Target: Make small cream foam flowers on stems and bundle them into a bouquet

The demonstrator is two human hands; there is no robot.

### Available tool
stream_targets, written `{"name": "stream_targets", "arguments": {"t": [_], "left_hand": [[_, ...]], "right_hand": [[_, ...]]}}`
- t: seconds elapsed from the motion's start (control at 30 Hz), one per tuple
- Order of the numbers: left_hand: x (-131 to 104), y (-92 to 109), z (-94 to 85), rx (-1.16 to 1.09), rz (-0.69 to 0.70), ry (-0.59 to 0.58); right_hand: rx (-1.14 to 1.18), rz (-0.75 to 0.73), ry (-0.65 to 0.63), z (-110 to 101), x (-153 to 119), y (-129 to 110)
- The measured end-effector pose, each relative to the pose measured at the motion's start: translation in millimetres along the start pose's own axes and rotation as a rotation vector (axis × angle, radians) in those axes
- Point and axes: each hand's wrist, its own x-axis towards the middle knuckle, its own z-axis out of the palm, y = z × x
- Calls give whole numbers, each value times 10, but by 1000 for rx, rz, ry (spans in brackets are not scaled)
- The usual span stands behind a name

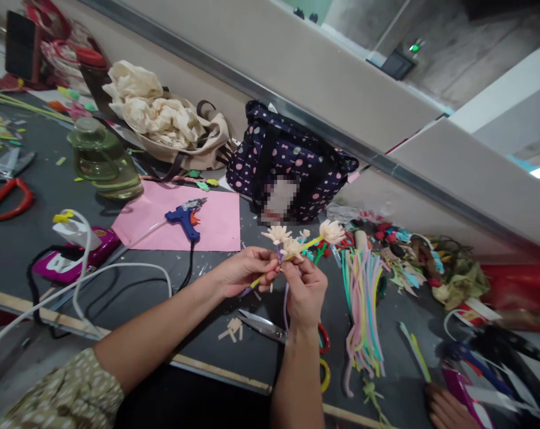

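Left hand (251, 271) and right hand (304, 289) pinch flower stems (292, 255), clear of the table's front edge (220, 367).

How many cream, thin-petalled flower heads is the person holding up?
3, above the left hand and right hand: the left flower head on a purple stem, the middle flower head, partly overlapped, and the right flower head on a fuzzy yellow stem. Fingers could hide more.

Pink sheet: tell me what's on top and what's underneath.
A blue glue gun, pale stick in its back, lies there, with small green scraps at the far edge. Anything beneath the pink sheet is covered.
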Motion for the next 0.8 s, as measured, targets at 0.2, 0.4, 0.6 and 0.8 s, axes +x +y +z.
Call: {"name": "stream_targets", "arguments": {"t": [0.2, 0.4, 0.6, 0.8], "left_hand": [[26, -33, 99, 439, 423, 341], [-23, -50, 156, 737, 653, 503], [1, -54, 131, 533, 573, 439], [25, -49, 95, 390, 540, 323]], "right_hand": [[-104, -47, 177, 78, 9, 50], [-188, -50, 177, 103, -2, 48], [-270, -126, 172, 133, -19, 11], [-167, -163, 174, 142, -31, 78]]}}
